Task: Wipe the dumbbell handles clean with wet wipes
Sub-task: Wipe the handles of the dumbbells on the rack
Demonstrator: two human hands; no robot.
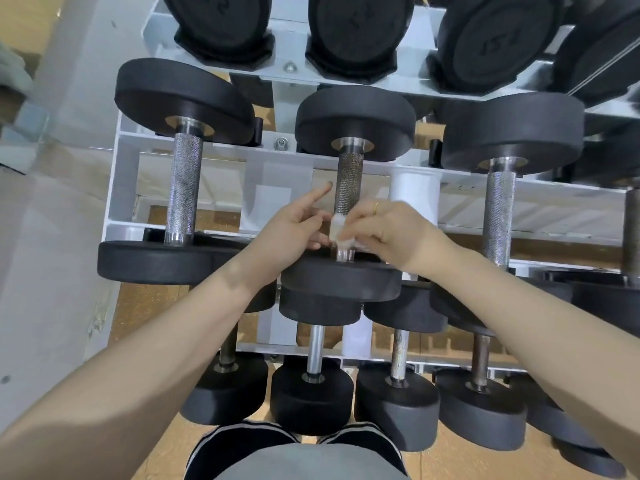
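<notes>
While the right hand (388,233) pinches the soft, limp wet wipe (337,230) around the rigid knurled handle (349,181), the left hand (294,226) steadies it, forefinger extended.

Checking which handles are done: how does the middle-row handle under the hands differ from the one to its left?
The centre handle looks darker than the left handle, which shines silvery. A wet wipe is against the centre one's near end, held by both hands; the left one is bare and untouched. Both are knurled metal.

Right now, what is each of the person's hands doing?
Left hand: index finger straight, the other fingers curled at the wet wipe; whether it grips cannot be told.
Right hand: holds the wet wipe around the middle dumbbell's handle.
</notes>
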